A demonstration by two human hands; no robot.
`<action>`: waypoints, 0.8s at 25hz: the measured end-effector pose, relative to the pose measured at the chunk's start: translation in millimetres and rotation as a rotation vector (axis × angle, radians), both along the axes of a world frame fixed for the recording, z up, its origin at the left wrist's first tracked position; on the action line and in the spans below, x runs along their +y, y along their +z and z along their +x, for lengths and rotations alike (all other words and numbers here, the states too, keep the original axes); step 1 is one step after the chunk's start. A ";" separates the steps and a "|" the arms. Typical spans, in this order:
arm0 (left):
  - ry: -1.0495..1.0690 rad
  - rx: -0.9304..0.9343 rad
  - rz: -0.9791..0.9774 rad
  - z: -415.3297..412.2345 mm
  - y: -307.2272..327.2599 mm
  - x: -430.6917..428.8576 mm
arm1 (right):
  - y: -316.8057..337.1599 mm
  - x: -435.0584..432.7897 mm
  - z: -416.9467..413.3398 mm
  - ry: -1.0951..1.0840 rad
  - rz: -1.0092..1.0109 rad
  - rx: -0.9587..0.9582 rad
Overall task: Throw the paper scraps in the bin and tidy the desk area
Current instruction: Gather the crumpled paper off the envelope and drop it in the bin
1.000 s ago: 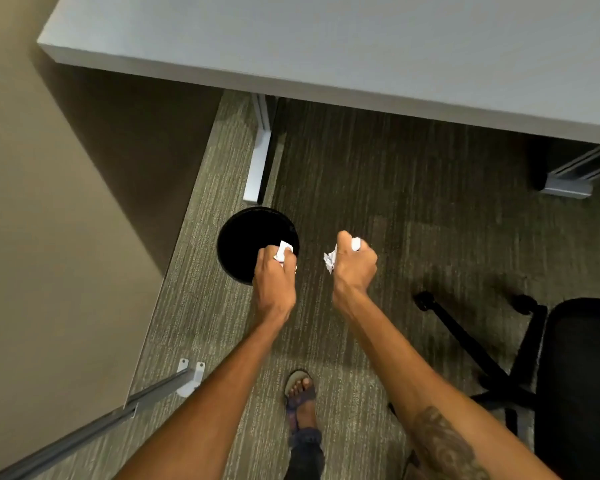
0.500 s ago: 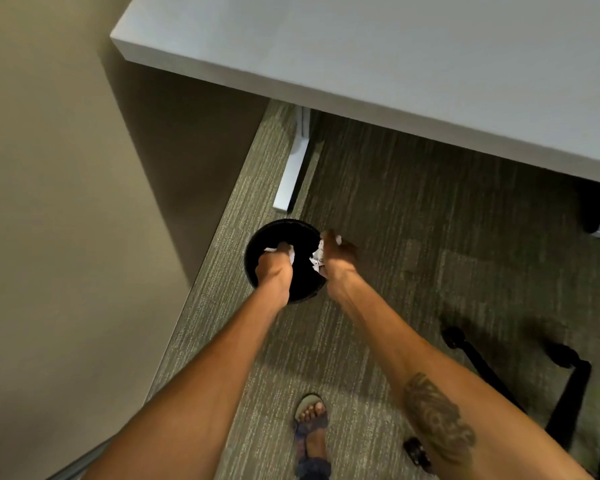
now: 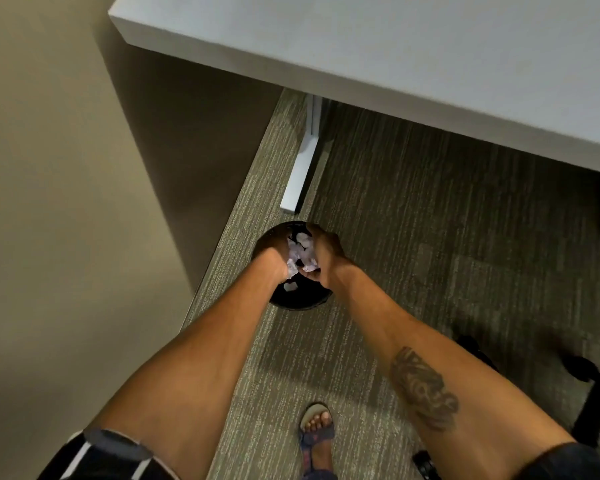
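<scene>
— Where are the scraps?

— Crumpled white paper scraps (image 3: 300,254) sit between my left hand (image 3: 272,266) and right hand (image 3: 326,259), over the round black bin (image 3: 302,303); one piece lies inside.

— Your fingers?

— Blurred; I can't tell whether they still pinch.

— Around you?

— Ribbed grey carpet (image 3: 413,237); a smooth pale desk (image 3: 395,57) at twelve o'clock, its flat metal foot (image 3: 300,174) just beyond the bin; a black chair base (image 3: 593,393) at four.
</scene>
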State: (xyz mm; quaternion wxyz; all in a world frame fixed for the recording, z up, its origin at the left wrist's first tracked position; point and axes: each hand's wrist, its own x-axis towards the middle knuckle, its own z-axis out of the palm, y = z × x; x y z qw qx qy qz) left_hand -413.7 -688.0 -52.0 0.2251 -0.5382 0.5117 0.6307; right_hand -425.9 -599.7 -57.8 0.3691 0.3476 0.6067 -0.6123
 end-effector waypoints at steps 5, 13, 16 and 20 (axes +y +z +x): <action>0.028 -0.060 0.002 5.6 -5.4 4.0 | -1.6 14.0 -2.0 0.044 -0.064 -0.088; 0.076 0.036 -0.227 34.2 -0.2 15.4 | 16.3 38.1 29.8 -0.016 -0.104 0.061; -0.103 0.051 -0.407 51.0 23.0 34.5 | 37.7 55.8 49.8 0.119 -0.015 0.138; -0.553 0.152 -0.758 76.2 42.3 67.9 | 52.8 92.1 73.6 0.320 0.231 0.388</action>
